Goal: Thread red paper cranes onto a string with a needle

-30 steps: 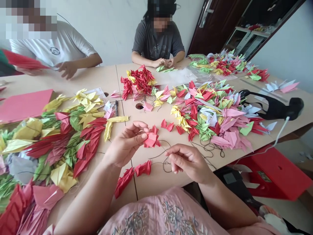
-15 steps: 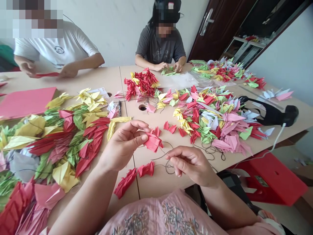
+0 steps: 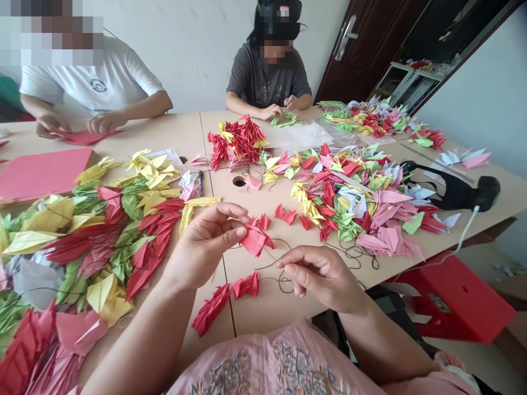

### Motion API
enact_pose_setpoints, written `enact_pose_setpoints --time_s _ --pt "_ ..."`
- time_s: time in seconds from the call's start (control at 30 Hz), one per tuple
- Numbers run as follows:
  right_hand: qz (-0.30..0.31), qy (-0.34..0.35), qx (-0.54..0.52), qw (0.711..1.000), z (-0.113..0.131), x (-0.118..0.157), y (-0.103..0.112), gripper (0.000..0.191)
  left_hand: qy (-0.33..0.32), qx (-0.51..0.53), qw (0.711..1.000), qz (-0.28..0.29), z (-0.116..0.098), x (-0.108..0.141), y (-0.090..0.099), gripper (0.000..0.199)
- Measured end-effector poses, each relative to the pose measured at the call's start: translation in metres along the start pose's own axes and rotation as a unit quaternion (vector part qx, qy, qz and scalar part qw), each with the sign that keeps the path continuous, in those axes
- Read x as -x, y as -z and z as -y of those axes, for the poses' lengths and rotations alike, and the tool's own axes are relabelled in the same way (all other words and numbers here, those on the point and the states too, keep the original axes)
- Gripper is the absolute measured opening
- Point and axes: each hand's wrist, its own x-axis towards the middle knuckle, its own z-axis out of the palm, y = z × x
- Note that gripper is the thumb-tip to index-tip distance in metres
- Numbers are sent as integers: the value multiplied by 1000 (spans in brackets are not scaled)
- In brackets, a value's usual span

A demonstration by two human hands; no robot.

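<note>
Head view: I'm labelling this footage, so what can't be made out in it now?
Head view: red folded paper, its pinched part hidden by the left hand.
Head view: whatever the right hand may pinch, too small or covered by its own grip.
Head view: multicoloured folded-paper pile, cut off by the left edge.
Head view: shirt emblem, details too small.

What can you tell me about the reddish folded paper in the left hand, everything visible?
The folded paper is pinkish red and looks like paper, with a broad, creased panel facing the camera and pointed edges towards the right. It is tilted, pinched by its left side between thumb and fingers of the left hand, seemingly above the table. The right hand is apart from it. Whether thread runs through it, I cannot tell.
</note>
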Motion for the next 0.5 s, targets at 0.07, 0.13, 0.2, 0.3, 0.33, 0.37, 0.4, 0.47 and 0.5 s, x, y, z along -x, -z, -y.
enact_pose_setpoints --time_s 0.07,0.13,0.2,0.3,0.33,0.37,0.4,0.47,0.5 --pt "1 -6 13 1000 0 0 0 12 -5 -9 1000 2 1 0 1 19" --pt "0 -16 31 999 0 0 0 12 -12 -18 1000 -1 2 1 1 19" --pt "-4 -23 48 999 -1 -1 0 12 -18 -29 999 -5 2 2 1 20" --pt "-12 -25 62 998 -4 -1 -1 13 -30 -45 999 0 3 5 -3 21" --pt "-16 -25 65 997 -5 -1 -2 14 -33 -49 998 3 4 6 -4 22" --pt "-22 -24 69 997 -6 -1 -3 14 -35 -52 998 5 4 7 -6 24" --pt "-27 -22 73 997 -7 -2 -3 14 -36 -53 998 5 5 8 -7 25" --pt "-40 -14 82 996 -9 -2 -5 14 -39 -46 998 2 6 10 -9 27" --pt "-45 -7 86 995 -9 -2 -6 13 -41 -40 998 1 6 11 -10 27"
